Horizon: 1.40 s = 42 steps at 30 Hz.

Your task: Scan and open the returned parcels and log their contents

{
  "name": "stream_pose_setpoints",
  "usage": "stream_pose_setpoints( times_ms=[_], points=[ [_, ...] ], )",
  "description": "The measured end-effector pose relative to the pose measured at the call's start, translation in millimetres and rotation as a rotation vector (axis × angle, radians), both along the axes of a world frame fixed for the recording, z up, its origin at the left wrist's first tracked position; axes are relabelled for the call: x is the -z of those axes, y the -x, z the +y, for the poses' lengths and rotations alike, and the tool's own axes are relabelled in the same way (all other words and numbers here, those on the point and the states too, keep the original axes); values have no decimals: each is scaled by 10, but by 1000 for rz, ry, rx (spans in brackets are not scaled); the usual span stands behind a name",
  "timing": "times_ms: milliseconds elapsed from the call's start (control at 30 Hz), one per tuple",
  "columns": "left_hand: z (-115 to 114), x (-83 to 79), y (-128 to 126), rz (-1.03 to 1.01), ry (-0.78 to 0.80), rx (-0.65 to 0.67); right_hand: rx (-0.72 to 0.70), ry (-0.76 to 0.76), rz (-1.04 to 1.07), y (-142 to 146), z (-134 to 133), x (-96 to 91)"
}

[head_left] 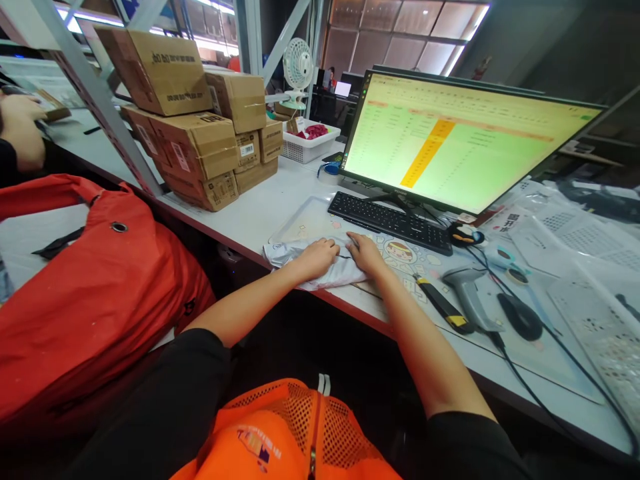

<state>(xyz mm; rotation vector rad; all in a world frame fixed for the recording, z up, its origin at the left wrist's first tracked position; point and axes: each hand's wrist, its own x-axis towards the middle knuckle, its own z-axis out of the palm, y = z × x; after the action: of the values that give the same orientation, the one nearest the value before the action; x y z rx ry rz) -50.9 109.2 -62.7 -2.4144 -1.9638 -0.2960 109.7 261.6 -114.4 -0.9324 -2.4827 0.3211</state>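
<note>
A crumpled white plastic bag (340, 275) lies at the front edge of the desk, close to my body. My left hand (319, 259) rests on its middle, fingers curled down and gripping the plastic. At the bag's right end, my right hand (367, 256) has bent fingers closed on it, the fingertips partly hidden. A short dark line shows on the bag between both hands. Under and behind it is a patterned desk mat (305, 220). A black keyboard (390, 220) sits just beyond my right hand.
A yellow-black box cutter (443, 303), barcode scanner (470, 300) and mouse (520, 315) lie on the right, with cables. Behind stands a monitor (465, 143). Cardboard boxes (195, 143), a white basket (310, 148) and a red bag (115, 280) are leftward. Another person's arm (20, 127) shows far left.
</note>
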Motion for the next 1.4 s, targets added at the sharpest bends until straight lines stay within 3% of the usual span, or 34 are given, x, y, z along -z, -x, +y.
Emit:
stream_pose_setpoints(
  times_ms=[367,567,800,933,1033,1200,1400],
  points=[
    [-68,-173,-53,47,147,-102,26,6,-2,9,-21,37],
    [-75,-295,17,162,176,-93,36,-5,-19,16,-52,11],
    [-68,-284,21,203,152,-26,47,0,-38,30,-81,-14],
    [-154,-294,149,94,42,116,41,0,-41,44,-121,-43],
    [-247,-222,190,-97,34,132,30,-1,-37,68,-157,-63],
    [-457,-26,-33,-269,0,3,-17,-12,-24,76,-220,-136],
    [-567,-46,-142,-122,-53,-282,-149,-43,4,32,-532,-246]
  ],
)
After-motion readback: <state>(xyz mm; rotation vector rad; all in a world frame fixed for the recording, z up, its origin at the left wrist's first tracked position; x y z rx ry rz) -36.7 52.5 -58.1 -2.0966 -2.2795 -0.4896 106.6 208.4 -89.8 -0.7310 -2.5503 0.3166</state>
